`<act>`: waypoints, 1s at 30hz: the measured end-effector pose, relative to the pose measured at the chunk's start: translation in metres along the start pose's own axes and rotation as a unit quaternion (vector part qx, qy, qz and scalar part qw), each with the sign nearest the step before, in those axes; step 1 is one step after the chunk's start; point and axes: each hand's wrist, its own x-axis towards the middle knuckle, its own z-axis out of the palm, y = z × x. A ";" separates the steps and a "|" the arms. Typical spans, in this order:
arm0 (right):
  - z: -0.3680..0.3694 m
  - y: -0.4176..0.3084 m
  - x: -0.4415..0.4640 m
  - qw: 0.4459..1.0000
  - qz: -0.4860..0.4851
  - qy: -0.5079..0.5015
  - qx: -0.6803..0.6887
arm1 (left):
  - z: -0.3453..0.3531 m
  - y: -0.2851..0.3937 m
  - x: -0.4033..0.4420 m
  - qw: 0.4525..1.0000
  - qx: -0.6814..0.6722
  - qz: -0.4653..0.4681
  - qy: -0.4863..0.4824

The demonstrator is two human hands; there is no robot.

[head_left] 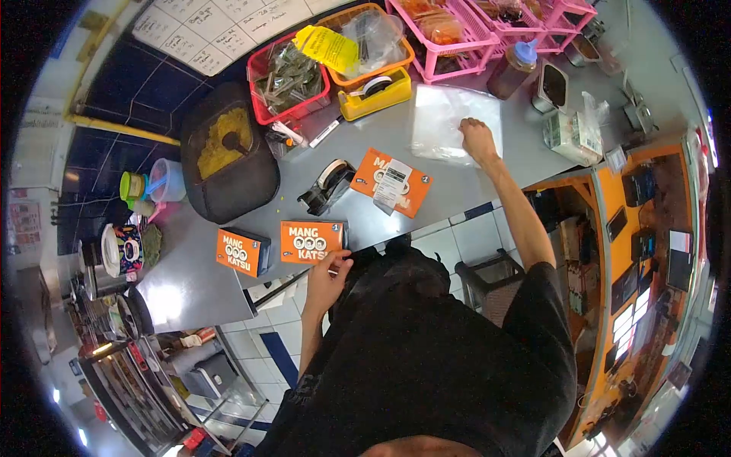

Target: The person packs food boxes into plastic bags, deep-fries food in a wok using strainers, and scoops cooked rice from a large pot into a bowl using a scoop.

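Observation:
My right hand (pixel 477 140) reaches out over a stack of clear plastic bags (pixel 442 126), its fingers closed at the stack's right part; whether they pinch a bag is too small to tell. Near the counter's front edge, my left hand (pixel 330 276) has its fingers together at the lower right corner of an orange printed box (pixel 304 241). A second orange box (pixel 237 252) stands to the left. Between my hands lies another orange box (pixel 373 171) with a white paper slip (pixel 393 185) on top. A black tape dispenser (pixel 327 186) sits beside it.
Along the back are a red basket (pixel 326 97), an orange basket (pixel 411 55), a yellow tape dispenser (pixel 377 95) and pink baskets (pixel 457 62). A sauce bottle (pixel 512 72) and tissue pack (pixel 571 139) stand right; a black container (pixel 232 190) stands left.

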 end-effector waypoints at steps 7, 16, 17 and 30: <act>-0.147 -0.034 0.053 0.929 -0.143 0.332 0.074 | 0.012 0.028 0.041 0.996 -0.035 0.065 -0.045; -0.146 -0.262 -0.092 0.942 -0.208 0.036 0.260 | 0.025 0.108 0.093 0.770 -0.583 0.064 -0.252; -0.137 -0.265 -0.102 0.933 -0.207 0.018 0.294 | 0.019 0.096 0.098 0.838 -0.498 0.020 -0.223; -0.089 -0.224 -0.134 0.705 0.147 -0.376 0.584 | -0.002 0.065 0.041 0.953 -0.289 0.078 -0.045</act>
